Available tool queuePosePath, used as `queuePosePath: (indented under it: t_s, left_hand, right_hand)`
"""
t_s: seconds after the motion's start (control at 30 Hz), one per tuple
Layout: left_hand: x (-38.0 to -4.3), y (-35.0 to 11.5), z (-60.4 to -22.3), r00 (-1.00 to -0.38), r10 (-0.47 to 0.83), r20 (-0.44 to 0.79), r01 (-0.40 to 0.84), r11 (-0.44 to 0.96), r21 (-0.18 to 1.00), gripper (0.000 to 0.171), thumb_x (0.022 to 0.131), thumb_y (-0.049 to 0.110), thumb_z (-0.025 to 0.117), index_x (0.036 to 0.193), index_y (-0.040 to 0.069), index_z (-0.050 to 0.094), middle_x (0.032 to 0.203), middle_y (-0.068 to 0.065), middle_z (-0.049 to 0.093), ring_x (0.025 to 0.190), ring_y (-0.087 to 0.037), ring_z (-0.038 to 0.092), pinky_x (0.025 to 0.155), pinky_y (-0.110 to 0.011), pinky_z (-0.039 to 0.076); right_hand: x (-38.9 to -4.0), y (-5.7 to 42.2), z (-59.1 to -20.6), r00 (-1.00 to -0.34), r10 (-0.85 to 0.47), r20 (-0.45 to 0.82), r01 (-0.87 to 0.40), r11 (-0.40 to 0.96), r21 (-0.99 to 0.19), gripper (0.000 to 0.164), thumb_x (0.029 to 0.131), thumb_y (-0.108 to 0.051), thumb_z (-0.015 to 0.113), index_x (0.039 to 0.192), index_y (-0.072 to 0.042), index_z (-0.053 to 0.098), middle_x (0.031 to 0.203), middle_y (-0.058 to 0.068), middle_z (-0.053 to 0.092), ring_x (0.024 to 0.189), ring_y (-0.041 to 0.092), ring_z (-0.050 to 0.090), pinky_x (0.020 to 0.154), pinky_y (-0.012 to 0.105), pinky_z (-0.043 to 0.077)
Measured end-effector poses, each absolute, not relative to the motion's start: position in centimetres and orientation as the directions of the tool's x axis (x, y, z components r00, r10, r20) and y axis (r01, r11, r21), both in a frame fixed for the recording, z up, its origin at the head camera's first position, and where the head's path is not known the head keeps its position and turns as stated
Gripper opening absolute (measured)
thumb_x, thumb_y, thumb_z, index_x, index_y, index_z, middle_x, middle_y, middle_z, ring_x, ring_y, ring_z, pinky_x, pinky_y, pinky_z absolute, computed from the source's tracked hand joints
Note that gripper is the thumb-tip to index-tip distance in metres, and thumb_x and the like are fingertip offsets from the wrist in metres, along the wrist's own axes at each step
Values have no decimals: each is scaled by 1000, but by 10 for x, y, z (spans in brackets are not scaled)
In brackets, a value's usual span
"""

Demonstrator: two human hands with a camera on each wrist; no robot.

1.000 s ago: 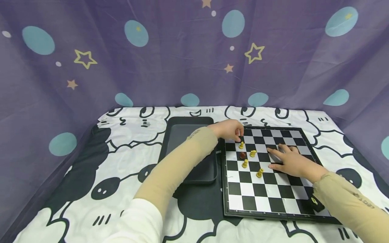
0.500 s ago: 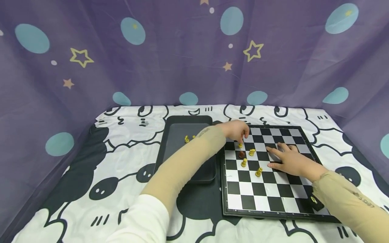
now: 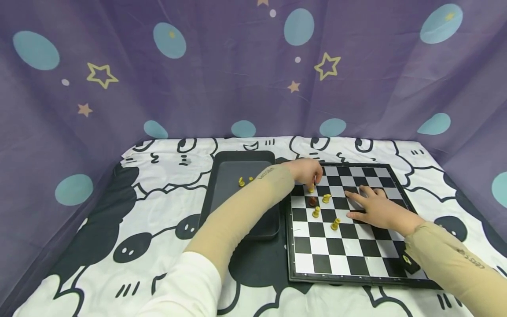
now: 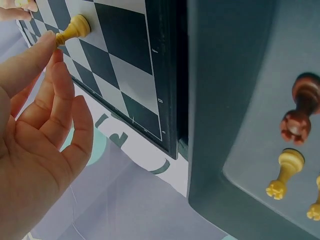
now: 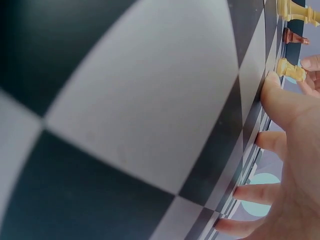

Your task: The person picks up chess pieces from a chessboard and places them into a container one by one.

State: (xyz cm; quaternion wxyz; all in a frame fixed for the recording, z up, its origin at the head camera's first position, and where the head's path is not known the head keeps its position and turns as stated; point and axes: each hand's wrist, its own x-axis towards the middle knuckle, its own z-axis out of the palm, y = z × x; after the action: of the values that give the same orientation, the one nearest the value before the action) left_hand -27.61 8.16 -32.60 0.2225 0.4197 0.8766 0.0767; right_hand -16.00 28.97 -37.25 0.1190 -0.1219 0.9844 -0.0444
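Note:
My left hand (image 3: 306, 171) reaches over the far left part of the black-and-white chessboard (image 3: 332, 256). Its thumb and fingertips pinch the top of a yellow chess piece (image 4: 75, 29), whose base stands on a square. Close by stand a dark red chess piece (image 3: 313, 201), a yellow knight (image 3: 326, 198) and a yellow piece (image 3: 316, 211). Nearer the middle is a yellow rook (image 3: 335, 224). With fingers spread, my right hand (image 3: 380, 209) rests on the right half of the board and holds nothing; in the right wrist view its thumb is near the yellow knight.
Left of the board lies a dark grey tray (image 3: 210, 193). In it, the left wrist view shows a brown rook (image 4: 300, 110) and a yellow rook (image 4: 285, 175). My left sleeve crosses above the tray and hides part of it. A patterned cloth (image 3: 170, 246) covers the table.
My left hand has come slightly right and down onto the yellow piece, and now pinches it. More of the tray's pieces show beside the sleeve. The right hand has stayed in place.

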Motion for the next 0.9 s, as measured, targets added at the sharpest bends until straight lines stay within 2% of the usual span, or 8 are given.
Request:
queuePosePath:
  t_s: [0.23,0.47,0.57,0.9]
  left_hand:
    - [-272,78,-323,-550,763,-338,690,644,329,8,84,2,68,86,9,66,91,1,62,81,-10,53,72,-22,45]
    - [-274,78,-324,-540,770,-341,691,636,344,8,84,0,66,82,8,66,90,-2,64,82,-12,54,74,-22,47]
    - [-283,79,-332,-529,779,-336,691,626,363,14,81,-1,68,76,11,65,85,0,63,80,-12,54,72,-21,46]
    - [-275,76,-329,-530,792,-302,713,609,347,9,83,0,69,82,9,66,82,3,59,76,-10,52,70,-20,45]
  right_hand:
    - [-160,291,-373,-941,-249,-231,-226,967,-122,78,85,-66,51,141,-12,43,138,37,30,117,65,30,83,72,36]
    - [-161,291,-373,-942,-247,-228,-225,967,-121,78,84,-66,51,141,-13,43,138,36,31,117,65,31,83,72,37]
    - [-161,291,-374,-941,-247,-229,-224,967,-123,78,84,-66,51,141,-13,43,138,36,31,116,65,31,82,72,37]
    - [-160,291,-376,-946,-228,-231,-206,972,-116,77,84,-65,52,142,-15,43,138,35,31,118,64,31,82,71,38]
